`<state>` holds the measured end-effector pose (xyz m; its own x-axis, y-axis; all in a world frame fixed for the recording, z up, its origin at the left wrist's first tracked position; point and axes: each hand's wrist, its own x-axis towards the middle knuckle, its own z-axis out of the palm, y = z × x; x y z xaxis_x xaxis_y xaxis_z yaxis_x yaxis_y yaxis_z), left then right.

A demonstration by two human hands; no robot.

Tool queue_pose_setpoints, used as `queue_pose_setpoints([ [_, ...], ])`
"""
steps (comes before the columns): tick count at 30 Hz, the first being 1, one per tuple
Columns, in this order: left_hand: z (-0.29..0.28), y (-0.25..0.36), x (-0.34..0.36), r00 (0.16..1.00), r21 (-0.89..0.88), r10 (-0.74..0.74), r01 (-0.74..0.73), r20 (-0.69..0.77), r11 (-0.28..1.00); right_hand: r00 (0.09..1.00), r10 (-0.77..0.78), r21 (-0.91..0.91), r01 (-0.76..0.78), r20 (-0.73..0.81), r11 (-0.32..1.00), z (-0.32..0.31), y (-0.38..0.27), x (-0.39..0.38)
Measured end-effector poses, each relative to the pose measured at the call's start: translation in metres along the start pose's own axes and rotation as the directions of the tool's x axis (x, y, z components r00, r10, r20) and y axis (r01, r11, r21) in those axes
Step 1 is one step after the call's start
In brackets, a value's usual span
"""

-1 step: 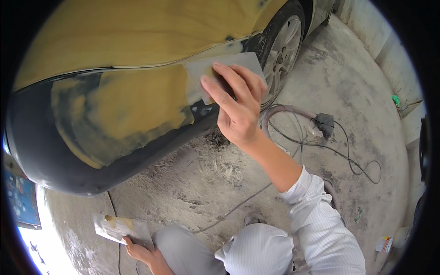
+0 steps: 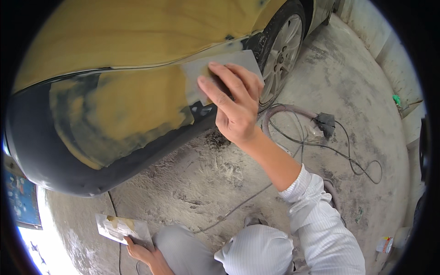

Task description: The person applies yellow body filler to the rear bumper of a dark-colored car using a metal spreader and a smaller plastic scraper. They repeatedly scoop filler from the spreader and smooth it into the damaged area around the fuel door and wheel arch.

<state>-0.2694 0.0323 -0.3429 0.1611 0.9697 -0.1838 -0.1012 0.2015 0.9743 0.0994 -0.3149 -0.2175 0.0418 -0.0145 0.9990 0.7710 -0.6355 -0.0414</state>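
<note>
My right hand [image 2: 238, 103] grips a wide, thin grey putty spreader [image 2: 245, 58], fingers pressed on its face. The spreader lies against the right end of a yellow filler patch [image 2: 137, 103] on a car's dark grey bumper [image 2: 34, 137]. Its far corner comes close to the wheel [image 2: 282, 52]. Low at the left, my left hand [image 2: 141, 252] holds a flat, light-coloured mixing plate [image 2: 140, 230] by its edge, tilted. Some yellow-brown putty [image 2: 120, 222] sits along the plate's upper side. The thumb shows on top; the other fingers are mostly hidden beneath.
Above the bumper runs a yellow-coated body panel [image 2: 137, 32]. A thick hose [image 2: 293, 108] and black cables [image 2: 353, 161] loop over the dusty concrete floor [image 2: 366, 101]. A small tin [image 2: 384, 244] stands at lower right, near the wall [image 2: 394, 50]. My knee [image 2: 183, 245] is beside the plate.
My right hand and the spreader have shifted slightly left along the bumper. The plate in my left hand has moved a touch to the right.
</note>
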Motion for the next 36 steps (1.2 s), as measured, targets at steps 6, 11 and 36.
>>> queue_pose_setpoints([
  [6,0.005,-0.001,-0.011,0.994,-0.011,-0.103,0.103,0.044,0.995,0.999,-0.032,0.044,0.032,0.013,0.999,0.014,0.008,-0.005],
  [11,0.023,0.001,-0.023,0.997,0.018,-0.068,0.067,0.025,0.998,0.997,-0.074,0.02,0.074,0.012,0.997,0.019,0.017,-0.002],
  [36,0.034,-0.015,-0.013,0.997,0.079,-0.052,0.048,0.053,0.996,0.999,-0.027,0.073,0.024,0.034,0.997,0.012,-0.001,0.001],
])
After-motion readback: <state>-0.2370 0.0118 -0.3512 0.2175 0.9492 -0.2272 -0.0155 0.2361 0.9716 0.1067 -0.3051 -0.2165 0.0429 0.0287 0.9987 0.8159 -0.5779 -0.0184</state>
